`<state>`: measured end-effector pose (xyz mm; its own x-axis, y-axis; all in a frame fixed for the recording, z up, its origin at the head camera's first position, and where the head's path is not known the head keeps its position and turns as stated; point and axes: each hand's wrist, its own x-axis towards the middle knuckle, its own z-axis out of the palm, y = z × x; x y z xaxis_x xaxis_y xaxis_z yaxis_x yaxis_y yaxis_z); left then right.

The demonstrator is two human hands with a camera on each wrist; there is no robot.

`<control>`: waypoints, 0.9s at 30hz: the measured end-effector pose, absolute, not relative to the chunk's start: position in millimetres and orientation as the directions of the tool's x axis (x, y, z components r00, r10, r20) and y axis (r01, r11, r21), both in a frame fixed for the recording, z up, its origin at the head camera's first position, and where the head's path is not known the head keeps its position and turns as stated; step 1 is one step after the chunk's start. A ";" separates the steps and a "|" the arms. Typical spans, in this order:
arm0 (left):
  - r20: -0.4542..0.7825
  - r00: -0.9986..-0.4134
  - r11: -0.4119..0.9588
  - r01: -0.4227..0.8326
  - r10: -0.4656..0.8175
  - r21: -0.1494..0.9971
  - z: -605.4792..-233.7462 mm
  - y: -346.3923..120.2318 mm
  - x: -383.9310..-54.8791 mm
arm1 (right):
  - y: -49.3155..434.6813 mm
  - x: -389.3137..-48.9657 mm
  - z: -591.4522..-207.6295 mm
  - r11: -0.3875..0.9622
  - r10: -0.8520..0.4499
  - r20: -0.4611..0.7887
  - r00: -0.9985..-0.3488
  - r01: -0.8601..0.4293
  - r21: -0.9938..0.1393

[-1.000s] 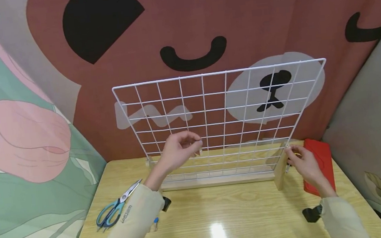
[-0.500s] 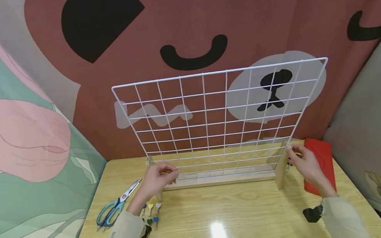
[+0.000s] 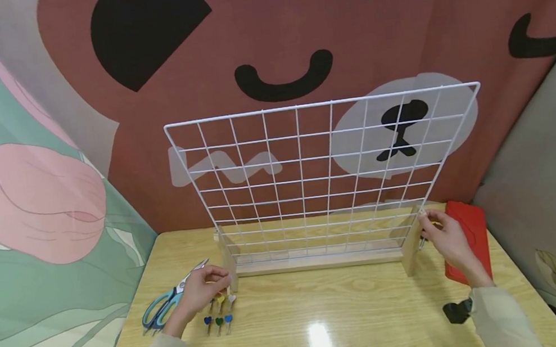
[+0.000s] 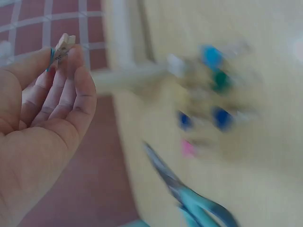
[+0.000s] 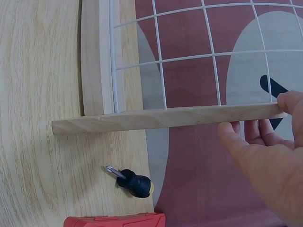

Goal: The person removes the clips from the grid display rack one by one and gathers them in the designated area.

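Observation:
My left hand [image 3: 201, 288] is over the table's left side, beside the scissors. Between thumb and fingertips it pinches a small wooden clothespin [image 4: 63, 46] with a metal spring and a bit of blue-green on one side. Below it lie several heart-topped clothespins [image 3: 228, 319], blurred in the left wrist view. My right hand [image 3: 449, 243] holds the top end of the right wooden upright [image 5: 165, 118], thumb on one side and fingers on the other. That upright carries a white wire grid [image 3: 302, 180], which leans in its wooden stand [image 3: 318, 262].
Turquoise-handled scissors [image 3: 162, 310] lie at the left, blades toward the grid. A stubby black screwdriver [image 5: 136, 183] lies outside the right upright. A red case [image 3: 470, 244] is at the table's right edge. A printed curtain [image 3: 283, 31] hangs behind.
My left hand has moved from in front of the grid's middle down and left to the clothespins, which came into view. My right hand stays on the upright.

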<state>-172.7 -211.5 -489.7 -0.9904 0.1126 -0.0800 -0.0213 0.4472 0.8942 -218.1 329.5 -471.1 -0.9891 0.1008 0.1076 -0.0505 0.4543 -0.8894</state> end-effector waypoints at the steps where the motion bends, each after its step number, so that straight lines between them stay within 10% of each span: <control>1: -0.091 -0.992 0.458 -0.040 0.091 0.888 -494.9 -217.8 -170.5 | 329.9 -218.6 -471.6 0.451 0.098 0.108 -0.989 -0.052 -0.891; 27: -0.209 -0.963 0.612 -0.269 -0.169 0.744 -572.2 -288.7 -134.5 | 329.2 -219.1 -470.4 0.452 0.081 0.100 -0.992 -0.053 -0.891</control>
